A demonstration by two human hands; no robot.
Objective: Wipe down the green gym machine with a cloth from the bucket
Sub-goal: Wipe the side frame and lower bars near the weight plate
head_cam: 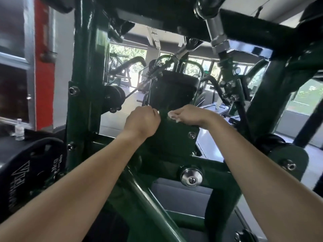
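Green gym machine (83,84) fills the view, seen from inside its frame. One thick upright post at left, long axis vertical. One horizontal crossbar (215,167) below the hands. One diagonal tube (145,198) runs from upper left down to lower right.

At centre, one flat green plate (174,138) stands upright, its face turned toward the camera, with one bolt head (191,135) in its upper right corner. One black pad (173,89) sits directly above the plate.

Cloth (172,115): one, white, at the plate's top edge. Only a small bunched wad shows, so its long axis cannot be told.

Right hand (187,114): fingers curled round the cloth, knuckles up, holding it on the plate's top edge. Forearm reaches in from lower right.

Left hand (141,122): fingers curled into a fist at the plate's upper left edge, just beside the right hand, a narrow gap between them. Whether it grips the edge or anything else cannot be told.

One chrome knob (191,177) on the crossbar, below the plate. One black weight plate (35,165) with white lettering at lower left. One small clear bottle (19,130) upright behind it. Other machines and bright windows far behind.
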